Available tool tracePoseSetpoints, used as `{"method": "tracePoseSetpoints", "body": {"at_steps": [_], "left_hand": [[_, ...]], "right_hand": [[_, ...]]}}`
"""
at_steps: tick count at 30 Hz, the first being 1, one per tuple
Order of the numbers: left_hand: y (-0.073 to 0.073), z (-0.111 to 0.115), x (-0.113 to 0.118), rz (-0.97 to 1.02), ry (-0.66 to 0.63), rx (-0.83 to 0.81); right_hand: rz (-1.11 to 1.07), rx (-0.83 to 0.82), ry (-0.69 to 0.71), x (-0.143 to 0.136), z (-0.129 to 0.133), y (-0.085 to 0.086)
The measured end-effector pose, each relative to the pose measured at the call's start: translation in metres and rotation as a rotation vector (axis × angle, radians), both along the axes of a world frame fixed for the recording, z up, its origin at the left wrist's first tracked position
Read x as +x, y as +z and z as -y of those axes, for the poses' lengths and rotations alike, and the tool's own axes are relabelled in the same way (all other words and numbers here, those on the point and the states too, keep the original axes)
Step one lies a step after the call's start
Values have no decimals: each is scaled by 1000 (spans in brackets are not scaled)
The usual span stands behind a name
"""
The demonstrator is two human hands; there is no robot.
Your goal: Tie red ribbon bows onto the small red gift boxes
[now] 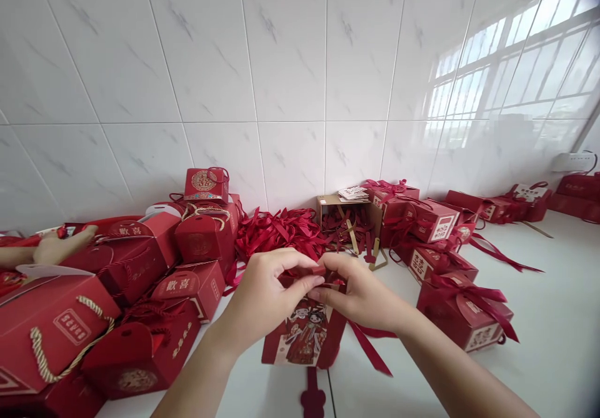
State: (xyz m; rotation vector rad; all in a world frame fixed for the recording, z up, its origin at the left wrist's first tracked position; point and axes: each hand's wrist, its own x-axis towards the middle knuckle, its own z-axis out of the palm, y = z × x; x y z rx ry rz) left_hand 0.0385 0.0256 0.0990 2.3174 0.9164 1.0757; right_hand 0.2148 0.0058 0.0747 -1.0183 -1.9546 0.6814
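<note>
The top of the red box (302,330) is pinched by the nearly closed fingers of left hand (276,290) and right hand (351,287), printed front (309,337) directly below them, neither hand nearer.

歡喜 reads on 2 left-side red boxes (190,288) (129,232), 囍 on 1 right-side ribboned box (435,267).

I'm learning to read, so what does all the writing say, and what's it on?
"歡喜": low gift box at left
"歡喜": gift box behind that
"囍": white label on the middle box at right
"囍", probably: gold emblem on the small top box
Too small or blurred: marks on the rope-handled box, ribboned front box, illustrated box and others.
</note>
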Motion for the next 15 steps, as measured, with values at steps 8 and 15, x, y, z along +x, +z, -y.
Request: {"method": "tracePoseSetpoints", "body": {"at_steps": [8,15], "left_hand": [[-3,1,3,-51,-48,-15],[0,5,4,-62,-31,45]], "right_hand": [[105,-4,-4,1,2,-1],[166,71,-44,5,2,1]]}}
